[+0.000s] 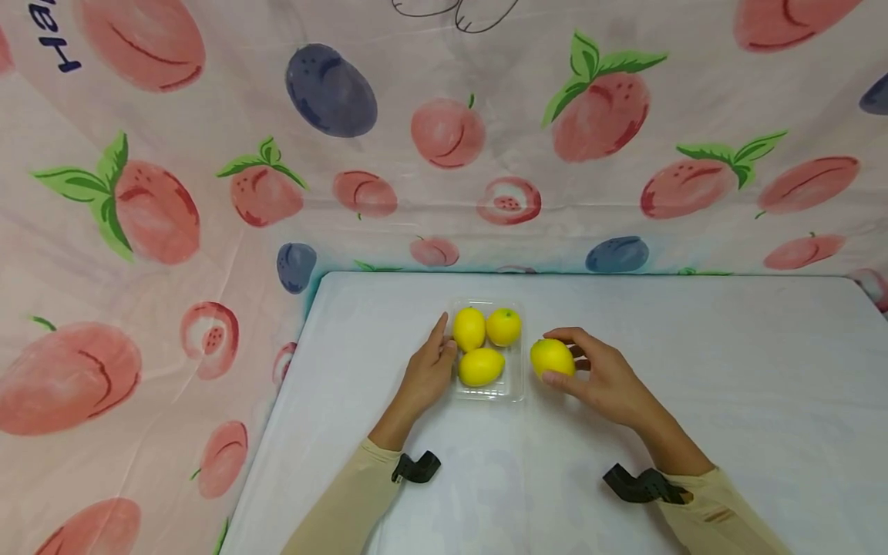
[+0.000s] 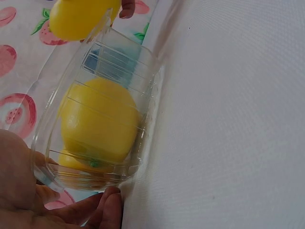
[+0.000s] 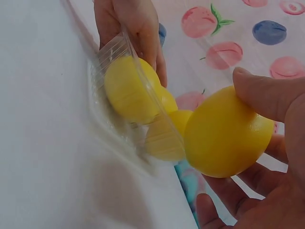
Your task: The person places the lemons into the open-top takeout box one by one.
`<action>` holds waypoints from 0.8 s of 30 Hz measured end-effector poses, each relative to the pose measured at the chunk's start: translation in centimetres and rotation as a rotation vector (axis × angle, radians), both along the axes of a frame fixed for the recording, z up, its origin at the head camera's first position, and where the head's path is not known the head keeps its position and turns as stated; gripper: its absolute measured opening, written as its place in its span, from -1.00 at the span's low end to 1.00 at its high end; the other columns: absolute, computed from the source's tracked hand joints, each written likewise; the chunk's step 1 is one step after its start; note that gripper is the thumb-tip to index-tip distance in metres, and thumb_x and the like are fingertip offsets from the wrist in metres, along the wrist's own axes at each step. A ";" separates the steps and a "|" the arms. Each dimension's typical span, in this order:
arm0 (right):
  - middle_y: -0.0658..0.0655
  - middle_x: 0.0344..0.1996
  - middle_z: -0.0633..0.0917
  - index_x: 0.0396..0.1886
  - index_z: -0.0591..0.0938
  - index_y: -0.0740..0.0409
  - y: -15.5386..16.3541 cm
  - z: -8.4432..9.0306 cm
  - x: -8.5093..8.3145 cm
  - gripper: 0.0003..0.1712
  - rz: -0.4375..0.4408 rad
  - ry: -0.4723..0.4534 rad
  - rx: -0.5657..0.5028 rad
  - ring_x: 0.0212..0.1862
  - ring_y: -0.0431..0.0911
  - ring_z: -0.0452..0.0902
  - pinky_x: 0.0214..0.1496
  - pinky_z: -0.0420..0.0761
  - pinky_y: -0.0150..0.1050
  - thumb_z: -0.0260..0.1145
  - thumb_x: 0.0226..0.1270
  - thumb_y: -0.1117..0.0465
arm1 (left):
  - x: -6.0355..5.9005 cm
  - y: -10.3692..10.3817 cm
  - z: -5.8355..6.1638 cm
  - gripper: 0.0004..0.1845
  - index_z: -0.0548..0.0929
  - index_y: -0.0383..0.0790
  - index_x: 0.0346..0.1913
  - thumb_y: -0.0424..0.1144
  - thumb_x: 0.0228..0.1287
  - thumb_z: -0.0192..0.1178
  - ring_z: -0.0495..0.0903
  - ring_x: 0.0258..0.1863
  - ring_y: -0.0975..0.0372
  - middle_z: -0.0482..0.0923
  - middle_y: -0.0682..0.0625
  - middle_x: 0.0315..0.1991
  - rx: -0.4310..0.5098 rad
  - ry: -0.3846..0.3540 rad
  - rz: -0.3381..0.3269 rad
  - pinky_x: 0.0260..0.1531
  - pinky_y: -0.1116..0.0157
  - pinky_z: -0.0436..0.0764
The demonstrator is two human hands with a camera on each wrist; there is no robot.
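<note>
A clear plastic container (image 1: 512,385) sits on the white table with three yellow lemons inside: one upper left (image 1: 469,329), one upper right (image 1: 504,327) and one lower (image 1: 482,367). At its left side, my left hand (image 1: 428,374) holds the wall, thumb at the rim and fingers along the outside. Just right of the container, my right hand (image 1: 600,378) grips another lemon (image 1: 552,358) between thumb and fingers. In the right wrist view this held lemon (image 3: 226,136) is beside the container's clear wall (image 3: 150,90).
The white table (image 1: 728,401) extends to both sides and toward me. Behind it and at the left hangs a fruit-patterned cloth (image 1: 395,239). A black wrist mount sits on each forearm, left (image 1: 418,467) and right (image 1: 641,486).
</note>
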State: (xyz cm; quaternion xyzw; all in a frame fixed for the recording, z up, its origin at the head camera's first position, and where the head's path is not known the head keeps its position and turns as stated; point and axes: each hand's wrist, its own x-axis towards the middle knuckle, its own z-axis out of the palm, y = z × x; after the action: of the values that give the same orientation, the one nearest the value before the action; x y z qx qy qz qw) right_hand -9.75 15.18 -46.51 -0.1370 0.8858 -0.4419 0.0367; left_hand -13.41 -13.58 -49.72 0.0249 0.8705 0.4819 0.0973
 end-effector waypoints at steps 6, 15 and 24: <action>0.13 0.22 0.58 0.27 0.44 0.00 -1.0 0.7 -0.5 -0.30 -0.041 -0.017 -0.062 0.16 0.08 0.56 0.23 0.62 0.13 0.53 0.24 -0.09 | 0.0 0.1 0.1 -0.37 0.01 0.15 0.66 -0.01 0.64 -0.13 0.43 0.35 0.06 0.41 -0.13 0.46 -0.006 0.000 0.001 0.47 -0.05 0.33; 0.14 0.24 0.59 0.30 0.46 0.06 -2.4 1.4 -1.4 -0.25 -0.050 0.016 -0.080 0.18 0.09 0.56 0.23 0.62 0.12 0.56 0.20 -0.04 | 0.0 0.2 0.2 -0.36 0.01 0.14 0.66 -0.02 0.64 -0.13 0.44 0.30 0.05 0.43 -0.14 0.44 0.003 0.009 -0.002 0.45 -0.05 0.35; 0.12 0.22 0.63 0.28 0.54 0.07 -4.1 1.1 -1.9 -0.27 -0.040 0.082 -0.030 0.19 0.08 0.59 0.22 0.64 0.11 0.61 0.14 0.02 | -0.1 0.3 0.3 -0.36 0.02 0.11 0.66 -0.03 0.64 -0.13 0.46 0.29 0.06 0.45 -0.13 0.42 0.000 0.012 0.001 0.43 -0.04 0.37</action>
State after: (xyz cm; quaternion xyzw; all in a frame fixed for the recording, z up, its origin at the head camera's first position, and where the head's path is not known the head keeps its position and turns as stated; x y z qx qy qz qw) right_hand -11.60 11.11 -45.40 -0.1379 0.8823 -0.4499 -0.0108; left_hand -13.52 -13.26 -49.45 0.0271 0.8710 0.4819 0.0919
